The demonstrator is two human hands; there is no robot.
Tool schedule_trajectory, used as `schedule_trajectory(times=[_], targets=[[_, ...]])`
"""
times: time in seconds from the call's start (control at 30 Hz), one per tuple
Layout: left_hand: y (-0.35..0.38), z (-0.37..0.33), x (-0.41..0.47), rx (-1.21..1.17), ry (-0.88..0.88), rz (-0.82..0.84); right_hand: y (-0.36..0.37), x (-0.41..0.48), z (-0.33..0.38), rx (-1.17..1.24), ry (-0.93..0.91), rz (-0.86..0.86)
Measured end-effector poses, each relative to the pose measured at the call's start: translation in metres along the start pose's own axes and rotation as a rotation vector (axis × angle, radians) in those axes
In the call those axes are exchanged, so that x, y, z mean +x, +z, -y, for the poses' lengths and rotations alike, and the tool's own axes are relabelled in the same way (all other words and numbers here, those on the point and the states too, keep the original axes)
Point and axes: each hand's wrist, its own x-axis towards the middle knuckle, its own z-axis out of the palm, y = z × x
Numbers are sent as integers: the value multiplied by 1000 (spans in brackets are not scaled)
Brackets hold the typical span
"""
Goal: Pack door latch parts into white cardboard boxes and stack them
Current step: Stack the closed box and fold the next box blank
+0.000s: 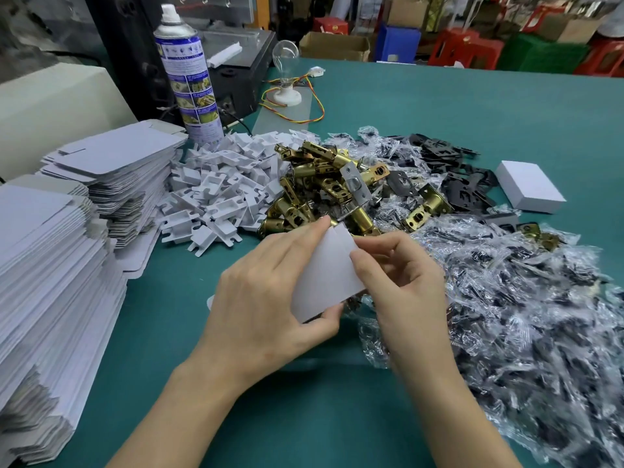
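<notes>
At centre frame, a person works a small white cardboard box (326, 268) held just above the green table (472, 106). The left hand (266, 298) clasps its lower left edge, thumb underneath, while the right hand (401, 285) pinches the upper right edge. The box's broad face is turned to the camera. Its long axis appears to run up the frame, with the slotted top end aimed at the heap of brass-coloured metal door latches (317, 187) just beyond. The fold should go best if the left hand stays firm and the right creases along the score, keeping corners square. Stacks of flat white cardboard blanks (111, 170) wait at left.
</notes>
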Motion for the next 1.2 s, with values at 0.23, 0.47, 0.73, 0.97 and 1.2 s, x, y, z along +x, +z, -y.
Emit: schedule_trajectory(times=[0.23,0.47,0.73,0.97,1.2], targets=[[-3,4,0,-34,-53,32,3,-4,-2,42,22,65],[-5,6,-2,-82,-68,11,9,-7,0,6,10,92],[0,9,-3,-60,-129,0,11,-5,-5,-186,-104,213],[4,5,-3,-106,-211,28,12,-6,-9,-67,49,277],[3,3,-2,-231,-241,58,11,-7,-5,132,98,144]])
